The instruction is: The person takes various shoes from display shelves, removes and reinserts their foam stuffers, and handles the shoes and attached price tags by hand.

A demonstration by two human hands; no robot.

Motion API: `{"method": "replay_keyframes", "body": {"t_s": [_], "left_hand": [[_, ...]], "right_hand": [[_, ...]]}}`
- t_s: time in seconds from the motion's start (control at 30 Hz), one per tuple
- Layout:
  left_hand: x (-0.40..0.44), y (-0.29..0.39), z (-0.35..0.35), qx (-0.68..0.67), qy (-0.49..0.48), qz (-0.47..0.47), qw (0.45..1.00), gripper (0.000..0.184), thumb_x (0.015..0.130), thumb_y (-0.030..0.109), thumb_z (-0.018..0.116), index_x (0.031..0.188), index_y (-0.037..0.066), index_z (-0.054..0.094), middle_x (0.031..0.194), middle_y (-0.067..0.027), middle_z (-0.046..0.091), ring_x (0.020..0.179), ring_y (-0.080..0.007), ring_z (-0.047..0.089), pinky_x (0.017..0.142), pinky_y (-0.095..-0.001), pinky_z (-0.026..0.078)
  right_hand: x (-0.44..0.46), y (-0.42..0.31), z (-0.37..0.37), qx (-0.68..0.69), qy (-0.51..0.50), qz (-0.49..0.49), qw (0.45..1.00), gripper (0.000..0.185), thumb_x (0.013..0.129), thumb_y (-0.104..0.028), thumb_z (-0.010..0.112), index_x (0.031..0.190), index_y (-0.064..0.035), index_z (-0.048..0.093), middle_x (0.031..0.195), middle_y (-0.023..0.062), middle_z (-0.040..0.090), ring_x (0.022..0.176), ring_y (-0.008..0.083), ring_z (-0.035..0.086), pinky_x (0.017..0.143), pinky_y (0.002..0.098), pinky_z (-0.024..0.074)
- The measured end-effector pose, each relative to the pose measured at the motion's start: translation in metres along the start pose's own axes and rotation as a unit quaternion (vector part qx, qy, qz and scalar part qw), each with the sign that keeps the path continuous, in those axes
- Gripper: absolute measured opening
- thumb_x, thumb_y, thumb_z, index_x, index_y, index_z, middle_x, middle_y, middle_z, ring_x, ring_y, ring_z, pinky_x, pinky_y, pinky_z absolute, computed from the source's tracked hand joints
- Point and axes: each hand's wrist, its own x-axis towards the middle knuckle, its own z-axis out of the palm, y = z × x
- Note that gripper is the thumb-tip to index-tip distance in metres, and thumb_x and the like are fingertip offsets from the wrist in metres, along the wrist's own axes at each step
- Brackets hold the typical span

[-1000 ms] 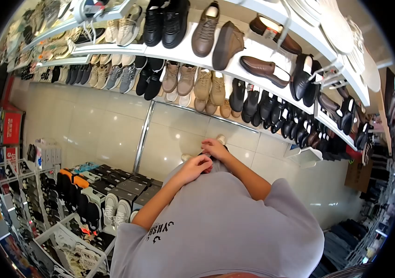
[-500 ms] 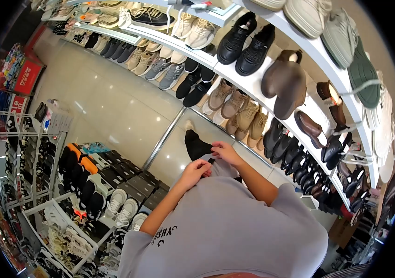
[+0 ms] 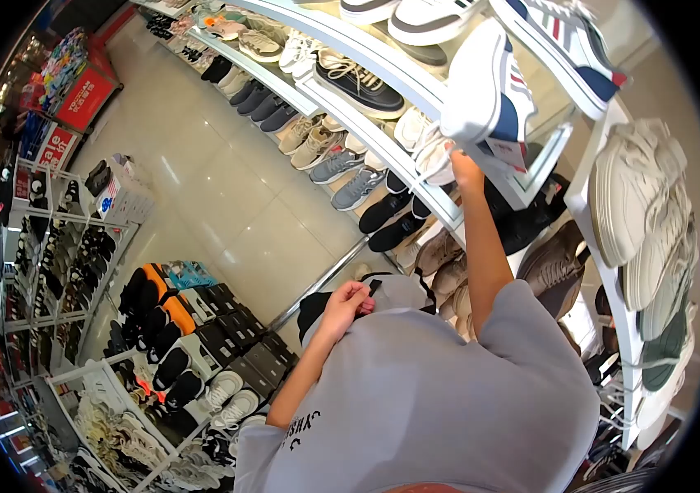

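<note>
My right hand (image 3: 468, 171) reaches up to the shelf, its fingertips against a whitish lace-up sneaker (image 3: 434, 158). Part of the fingers is hidden, so whether they grip the shoe cannot be told. Just above that hand is a white sneaker with a navy heel and red stripes (image 3: 481, 86), a tag hanging under it. At my waist, my left hand (image 3: 348, 306) is closed, fingers curled together. Beside its fingertips shows a small black piece (image 3: 375, 287); what the fingers hold, if anything, is not clear.
White display shelves (image 3: 366, 140) carry rows of sneakers and leather shoes along the right and top. Stacked dark shoeboxes (image 3: 231, 329), a white rack of shoes (image 3: 62, 238) and a white bin (image 3: 120, 361) stand at left. A metal floor strip (image 3: 317, 283) crosses the tiles.
My right hand has left my waist and moved up to the whitish sneaker on the shelf. My left hand stays at my waist. The view has shifted along the shelves.
</note>
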Motion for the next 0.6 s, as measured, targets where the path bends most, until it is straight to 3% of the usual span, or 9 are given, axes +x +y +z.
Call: {"method": "replay_keyframes", "body": {"t_s": [0.03,0.07,0.2,0.37,0.4,0.57,0.6], "left_hand": [[0.007,0.006,-0.004,0.001,-0.004,0.008,1.0,0.016,0.096,0.017,0.056,0.101,0.002,0.057,0.085,-0.0079,0.064,0.077,-0.0147,0.061,0.073,-0.0284,0.052],[0.011,0.015,-0.005,0.006,0.0,0.005,1.0,0.016,0.096,0.018,0.056,0.102,0.002,0.056,0.086,-0.0085,0.064,0.077,-0.0149,0.061,0.074,-0.0289,0.052],[0.028,0.039,-0.021,-0.049,-0.011,0.003,0.999,0.019,0.096,0.02,0.056,0.102,0.002,0.056,0.086,-0.0095,0.063,0.078,-0.0155,0.061,0.074,-0.0289,0.052],[0.047,0.072,-0.047,-0.004,-0.083,-0.008,0.996,0.022,0.096,0.021,0.058,0.104,0.001,0.056,0.089,-0.0102,0.063,0.08,-0.0162,0.062,0.074,-0.0294,0.052],[0.048,0.082,-0.056,0.003,-0.089,-0.015,0.996,0.022,0.096,0.022,0.058,0.104,0.001,0.056,0.09,-0.0103,0.063,0.08,-0.0161,0.062,0.074,-0.0293,0.052],[0.045,0.118,-0.098,0.046,-0.142,-0.04,0.988,0.024,0.095,0.022,0.058,0.106,0.001,0.055,0.09,-0.011,0.063,0.08,-0.0162,0.062,0.073,-0.0293,0.053],[0.044,0.126,-0.105,0.061,-0.152,-0.043,0.986,0.025,0.095,0.023,0.058,0.106,0.001,0.055,0.09,-0.0112,0.063,0.079,-0.0163,0.062,0.073,-0.0294,0.053]], "right_hand": [[0.052,0.068,0.023,-0.037,-0.035,-0.031,0.998,0.056,0.08,-0.039,0.069,0.112,0.0067,0.061,0.119,0.0233,0.06,0.108,0.031,0.057,0.097,0.0352,0.0399],[0.074,0.089,0.031,-0.071,-0.044,-0.015,0.996,0.056,0.08,-0.04,0.068,0.112,0.0061,0.061,0.119,0.0232,0.061,0.108,0.0308,0.057,0.097,0.0353,0.0401],[0.078,0.089,0.039,-0.154,0.013,0.061,0.986,0.055,0.081,-0.044,0.063,0.11,0.0037,0.063,0.117,0.0228,0.062,0.109,0.0302,0.057,0.096,0.0359,0.041],[0.056,0.094,0.036,-0.173,0.153,0.086,0.969,0.055,0.083,-0.048,0.057,0.108,0.0007,0.065,0.115,0.0223,0.063,0.111,0.0295,0.058,0.095,0.0366,0.0421],[0.043,0.089,0.036,-0.175,0.184,0.079,0.964,0.055,0.083,-0.049,0.056,0.108,0.0001,0.065,0.115,0.0222,0.064,0.111,0.0293,0.058,0.095,0.0368,0.0424],[-0.065,-0.047,0.025,-0.195,0.193,0.044,0.961,0.058,0.073,-0.028,0.069,0.12,-0.0002,0.051,0.118,0.0284,0.052,0.113,0.0387,0.048,0.099,0.0401,0.0376],[-0.076,-0.034,0.031,-0.216,0.24,-0.034,0.946,0.062,0.07,-0.023,0.072,0.122,0.0001,0.047,0.118,0.0292,0.049,0.113,0.0408,0.047,0.099,0.041,0.0371]]}}
